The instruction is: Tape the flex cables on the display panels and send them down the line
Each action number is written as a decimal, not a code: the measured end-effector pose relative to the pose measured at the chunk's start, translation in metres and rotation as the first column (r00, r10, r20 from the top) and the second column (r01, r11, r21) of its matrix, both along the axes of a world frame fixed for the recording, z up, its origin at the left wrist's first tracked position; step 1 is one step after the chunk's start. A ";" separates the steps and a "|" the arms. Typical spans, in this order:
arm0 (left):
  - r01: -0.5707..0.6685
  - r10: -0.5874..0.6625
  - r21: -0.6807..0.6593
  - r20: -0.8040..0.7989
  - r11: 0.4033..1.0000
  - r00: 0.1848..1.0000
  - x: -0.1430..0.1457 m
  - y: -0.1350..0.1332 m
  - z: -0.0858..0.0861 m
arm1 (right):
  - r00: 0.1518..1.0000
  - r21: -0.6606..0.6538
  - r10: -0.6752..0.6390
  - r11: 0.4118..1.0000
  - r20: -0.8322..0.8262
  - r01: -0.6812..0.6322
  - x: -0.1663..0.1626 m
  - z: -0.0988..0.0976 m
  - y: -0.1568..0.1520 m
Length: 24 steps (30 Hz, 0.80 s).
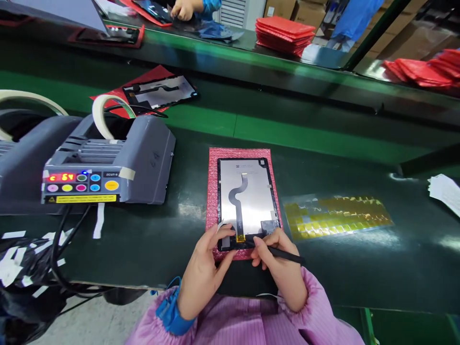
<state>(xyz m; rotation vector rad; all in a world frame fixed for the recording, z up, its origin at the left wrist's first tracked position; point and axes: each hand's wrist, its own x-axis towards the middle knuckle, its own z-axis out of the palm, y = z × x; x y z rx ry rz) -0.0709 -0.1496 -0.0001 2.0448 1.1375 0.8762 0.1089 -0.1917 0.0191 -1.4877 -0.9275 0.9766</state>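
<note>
A tablet screen (pixel 257 196) lies back side up on a pink bubble-wrap bag (pixel 212 191). It has a silvery back, a black frame and a curved dark flex cable (pixel 237 211) that ends in a gold-coloured strip near the lower edge. My left hand (pixel 204 263) holds the lower left corner, fingertips on the panel and thumb at its near edge. A black pen-like tool (pixel 285 255) is gripped in my right hand (pixel 282 263); its tip is by the lower edge, and I cannot make out its exact kind.
At left stands a grey tape dispenser (pixel 151 158) with cables in front. A sheet of amber tape pieces (pixel 338 215) lies right of the screen. Another screen (pixel 161 91) rests on a red bag behind. Across the bench are red bags (pixel 283 36) and another person's hand (pixel 183 9).
</note>
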 end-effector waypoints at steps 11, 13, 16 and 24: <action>0.007 -0.007 0.046 -0.011 0.999 1.000 0.002 0.002 0.002 | 0.996 -0.054 0.029 0.998 0.090 -0.024 0.002 0.000 -0.003; 0.007 -0.007 0.051 0.012 0.999 1.000 0.002 0.002 0.003 | 0.996 -0.065 0.034 0.998 0.085 -0.028 0.002 0.000 -0.003; 0.015 -0.018 0.047 0.055 0.999 0.998 0.002 0.002 0.004 | 0.997 -0.075 0.039 0.997 0.072 -0.034 0.003 0.000 -0.004; 0.077 -0.073 0.122 -0.038 0.990 0.997 0.002 0.003 0.003 | 0.988 -0.090 0.052 0.995 0.149 -0.039 0.003 0.004 -0.003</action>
